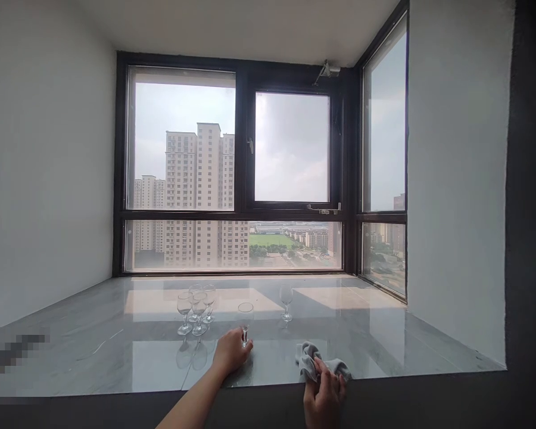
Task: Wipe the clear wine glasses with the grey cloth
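My left hand is closed around the stem of a clear wine glass, which stands upright near the front of the glossy sill. The lower part of that glass is partly hidden by my fingers. At the sill's front edge, my right hand grips a crumpled grey cloth. A single wine glass stands farther back, between and beyond my two hands. To the left of my left hand, several wine glasses stand upright in a close cluster.
The grey marble sill reflects the window and the glasses. Its front edge runs just below my hands. Dark-framed windows close off the back and right, with a white wall on the left. A blurred patch covers the lower left.
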